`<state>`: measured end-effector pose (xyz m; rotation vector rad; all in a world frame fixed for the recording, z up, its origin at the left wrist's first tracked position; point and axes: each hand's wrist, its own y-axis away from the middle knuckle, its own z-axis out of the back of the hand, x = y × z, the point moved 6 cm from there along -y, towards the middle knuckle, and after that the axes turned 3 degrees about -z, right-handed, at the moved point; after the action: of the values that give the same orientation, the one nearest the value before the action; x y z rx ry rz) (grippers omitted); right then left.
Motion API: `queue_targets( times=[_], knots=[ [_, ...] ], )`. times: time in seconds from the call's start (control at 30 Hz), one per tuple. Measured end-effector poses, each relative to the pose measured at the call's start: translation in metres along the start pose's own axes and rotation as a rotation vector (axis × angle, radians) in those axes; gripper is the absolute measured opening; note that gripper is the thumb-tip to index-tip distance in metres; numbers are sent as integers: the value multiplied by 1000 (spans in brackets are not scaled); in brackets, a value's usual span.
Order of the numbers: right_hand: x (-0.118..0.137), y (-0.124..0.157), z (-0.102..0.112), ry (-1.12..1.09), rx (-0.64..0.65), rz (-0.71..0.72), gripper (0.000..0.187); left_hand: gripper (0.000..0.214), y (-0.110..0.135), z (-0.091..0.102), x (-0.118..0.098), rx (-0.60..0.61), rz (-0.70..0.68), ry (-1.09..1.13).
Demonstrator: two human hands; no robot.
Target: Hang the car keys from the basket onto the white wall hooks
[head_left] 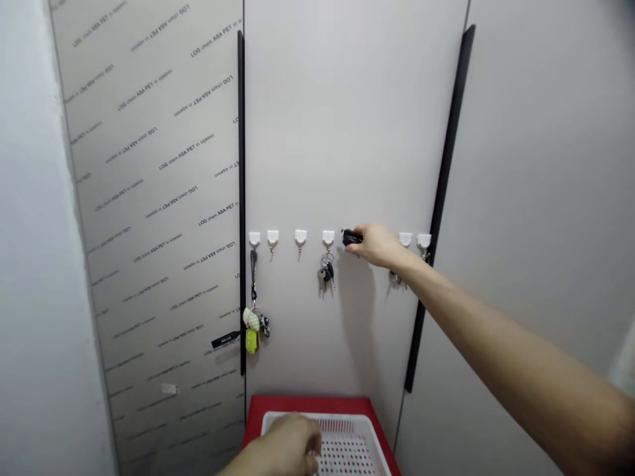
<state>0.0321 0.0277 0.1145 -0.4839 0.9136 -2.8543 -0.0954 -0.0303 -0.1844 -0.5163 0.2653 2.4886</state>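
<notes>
My right hand (380, 244) reaches up to the white panel, its fingers pinching a black key fob (352, 237) at the height of a row of hooks. To its left, a bunch of keys (326, 271) hangs from a white hook (328, 238). Low in the view, my left hand (295, 439) is over the white perforated basket (374, 443), with its fingers curled together. Whatever they hold, if anything, I cannot make out. Behind my right forearm, more keys (395, 279) are partly hidden.
White hooks (300, 237) line the panel, several without keys. A keyring with a strap and a yellow-green fob (253, 341) hangs at the left. Long black handles (241, 198) flank the panel. The basket rests on a red surface (307, 403).
</notes>
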Motion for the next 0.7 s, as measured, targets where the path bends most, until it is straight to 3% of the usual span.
queue_targets(
  times=[0.13, 0.23, 0.3, 0.37, 0.5, 0.6, 0.7],
  knots=[
    [-2, 1, 11, 108, -38, -36, 23, 27, -9, 83, -21, -288, -34, 108],
    [0, -1, 17, -14, -53, -63, 25, 35, -26, 157, -35, -653, -24, 242],
    [5, -1, 17, -1, -69, -44, 25, 40, -37, 193, -41, -878, 52, 295],
    [7, 1, 11, 89, -1, -22, 22, 41, -51, 210, -47, -961, 131, 315],
    [-2, 9, -6, 71, 271, -30, 16, 25, -71, 209, -52, -937, 232, 330],
    [-10, 7, 1, -146, 221, -83, 20, 14, -74, 213, -54, -925, 147, 406],
    [-11, -4, 10, -256, 104, -128, 24, 14, -68, 237, -57, -923, 64, 517]
  ],
)
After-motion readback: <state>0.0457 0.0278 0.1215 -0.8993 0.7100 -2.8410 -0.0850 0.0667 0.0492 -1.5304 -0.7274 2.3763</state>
